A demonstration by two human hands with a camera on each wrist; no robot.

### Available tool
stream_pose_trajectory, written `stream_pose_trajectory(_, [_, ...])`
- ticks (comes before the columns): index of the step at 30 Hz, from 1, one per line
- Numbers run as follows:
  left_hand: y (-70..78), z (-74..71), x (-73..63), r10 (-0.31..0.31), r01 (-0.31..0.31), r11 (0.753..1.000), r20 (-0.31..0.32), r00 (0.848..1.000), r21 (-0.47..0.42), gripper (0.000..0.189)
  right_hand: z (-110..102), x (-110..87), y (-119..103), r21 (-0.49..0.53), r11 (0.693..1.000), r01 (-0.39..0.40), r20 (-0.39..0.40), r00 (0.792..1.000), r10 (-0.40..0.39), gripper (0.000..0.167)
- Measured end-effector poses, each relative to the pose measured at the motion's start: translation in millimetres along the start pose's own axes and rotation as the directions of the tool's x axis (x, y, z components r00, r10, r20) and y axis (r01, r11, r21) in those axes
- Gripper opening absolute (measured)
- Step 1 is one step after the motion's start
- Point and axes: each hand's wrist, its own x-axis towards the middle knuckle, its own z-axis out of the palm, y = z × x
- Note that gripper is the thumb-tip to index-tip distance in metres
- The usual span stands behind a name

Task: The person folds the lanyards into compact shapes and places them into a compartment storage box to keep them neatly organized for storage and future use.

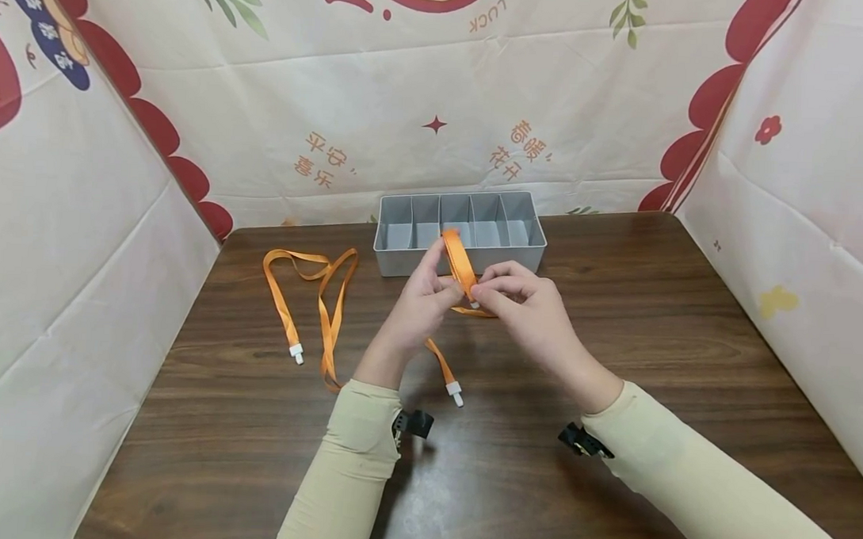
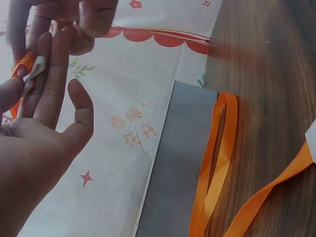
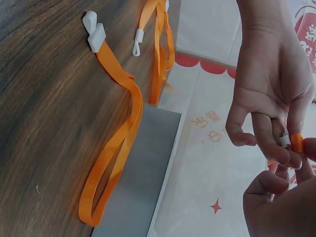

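An orange lanyard [image 1: 460, 261], wound into a flat narrow loop, is held between both hands above the table. My left hand [image 1: 422, 301] grips it between thumb and fingers. At its lower end, beside a small white clip [image 2: 37, 66], my right hand [image 1: 530, 306] pinches the strap with thumb and fingertips. Beneath the hands lies another orange lanyard [image 3: 114, 140], its white clip [image 1: 454, 392] pointing toward me and part of its strap hidden by my left hand. A third orange lanyard [image 1: 277, 294] lies loosely bent at the left, with a white clip [image 1: 296, 353] on its end.
Behind the hands, a grey box [image 1: 403, 263] with several compartments stands near the back edge of the brown wooden table [image 1: 651, 325]. Printed white cloth [image 1: 266, 105] hangs at the back and both sides. Each wrist carries a black strap camera [image 1: 413, 423].
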Motion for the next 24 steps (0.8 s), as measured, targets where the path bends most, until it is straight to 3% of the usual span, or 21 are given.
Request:
stream_pose_trajectory(11, [3.4, -2.6, -2.3, -0.044, 0.048, 0.997, 0.084, 0.996, -0.054, 0.075, 3.5, -1.7, 5.6, -0.033, 0.999, -0.001, -0.064, 0.998, -0.001, 0.02])
stream_pose_trajectory(17, [4.8, -0.9, -2.3, -0.054, 0.054, 0.999, 0.075, 0.996, -0.002, 0.067, 5.5, -2.6, 5.9, -0.035, 0.999, -0.016, -0.075, 0.997, 0.013, 0.02])
stream_pose_trajectory(24, [4.3, 2.4, -2.4, -0.019, 0.017, 0.999, 0.057, 0.998, 0.027, 0.073, 6.8, -4.4, 9.9, -0.067, 0.998, 0.021, -0.091, 0.996, -0.027, 0.02])
